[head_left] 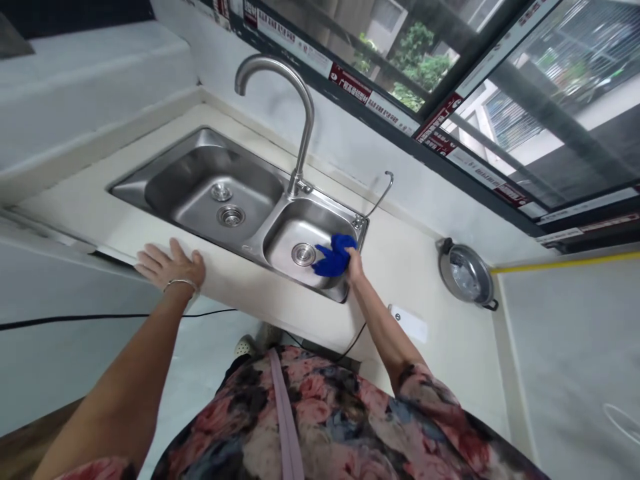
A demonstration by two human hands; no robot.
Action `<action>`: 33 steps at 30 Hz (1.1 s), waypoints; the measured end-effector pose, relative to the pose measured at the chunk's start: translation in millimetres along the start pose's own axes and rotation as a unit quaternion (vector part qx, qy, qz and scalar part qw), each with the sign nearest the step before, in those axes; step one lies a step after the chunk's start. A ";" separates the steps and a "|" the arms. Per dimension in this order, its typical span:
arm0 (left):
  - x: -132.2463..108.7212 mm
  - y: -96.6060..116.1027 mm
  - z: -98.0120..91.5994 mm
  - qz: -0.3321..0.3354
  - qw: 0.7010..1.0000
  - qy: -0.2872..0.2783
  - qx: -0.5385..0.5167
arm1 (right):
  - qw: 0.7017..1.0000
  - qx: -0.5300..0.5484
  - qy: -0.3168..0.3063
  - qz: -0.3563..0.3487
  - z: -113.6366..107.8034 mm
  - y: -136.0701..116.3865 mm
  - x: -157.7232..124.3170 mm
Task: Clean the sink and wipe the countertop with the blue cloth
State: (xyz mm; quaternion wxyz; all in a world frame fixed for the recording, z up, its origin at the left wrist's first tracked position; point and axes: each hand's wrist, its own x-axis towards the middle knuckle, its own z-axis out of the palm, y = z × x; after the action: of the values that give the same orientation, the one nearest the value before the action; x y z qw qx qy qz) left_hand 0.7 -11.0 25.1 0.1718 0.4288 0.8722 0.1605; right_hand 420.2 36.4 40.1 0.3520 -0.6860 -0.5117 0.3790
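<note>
My right hand is closed on a bunched blue cloth over the right side of the smaller basin of a double steel sink. The cloth hangs loosely in folds, and my fingers are partly hidden behind it. Near the cloth, a round drain shows in the basin floor. My left hand, with a bracelet at the wrist, lies flat with fingers spread on the front edge of the pale countertop, left of the sink's front rim.
A tall curved faucet rises behind the sink, and a thin bent spout stands at its right corner. A white box-like item and a steel pot sit on the right counter. A black cable runs below the front edge.
</note>
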 end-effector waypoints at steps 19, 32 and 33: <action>-40.7 20.2 15.8 0.046 0.996 0.059 -0.041 | 0.834 -0.551 0.000 -0.025 -87.2 44.5 16.5; -19.4 9.4 36.4 0.008 0.998 0.036 0.044 | 0.968 -0.247 0.001 -0.035 -20.1 42.2 -94.5; -20.2 10.2 33.8 0.006 0.999 0.028 0.041 | 0.985 -0.166 0.027 -0.024 -24.8 39.5 -87.2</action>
State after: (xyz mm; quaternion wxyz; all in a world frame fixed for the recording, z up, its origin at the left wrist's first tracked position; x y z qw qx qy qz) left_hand 34.2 -16.8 2.7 0.1286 0.4365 0.8798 0.1373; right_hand 442.7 -59.5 31.2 0.2557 -0.7328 -0.5739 0.2613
